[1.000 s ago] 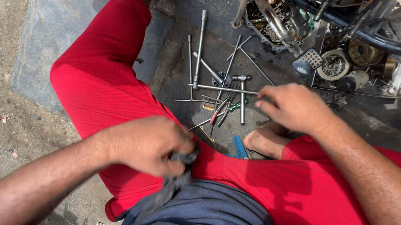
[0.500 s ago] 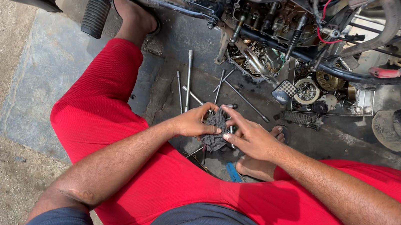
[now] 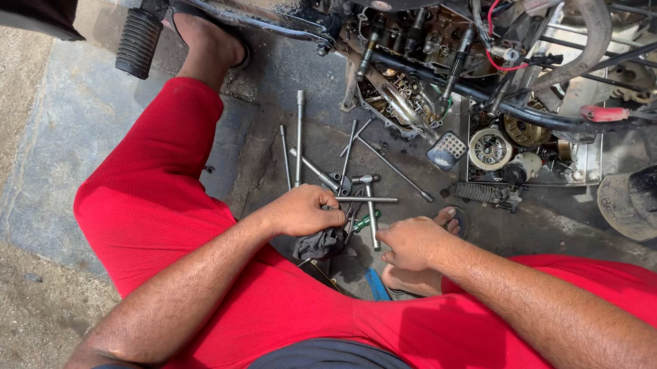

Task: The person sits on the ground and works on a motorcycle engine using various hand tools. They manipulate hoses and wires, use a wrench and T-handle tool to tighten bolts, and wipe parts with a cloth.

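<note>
Nearest us, red trousers [image 3: 201, 219] fill the lower view. Our left hand [image 3: 305, 211] is curled shut around a dark rag [image 3: 320, 245], which hangs from the fist just above the ground. Our right hand [image 3: 413, 242] sits just beside it, fingers bent over the near end of a metal rod [image 3: 372, 218] (whether they actually pinch it we cannot tell). Beyond the hands, more steel rods and socket tools [image 3: 298, 136] lie scattered on the grimy floor. Farthest off, the opened motorcycle engine [image 3: 405, 94] stands with a footpeg [image 3: 139, 41] at left.
</note>
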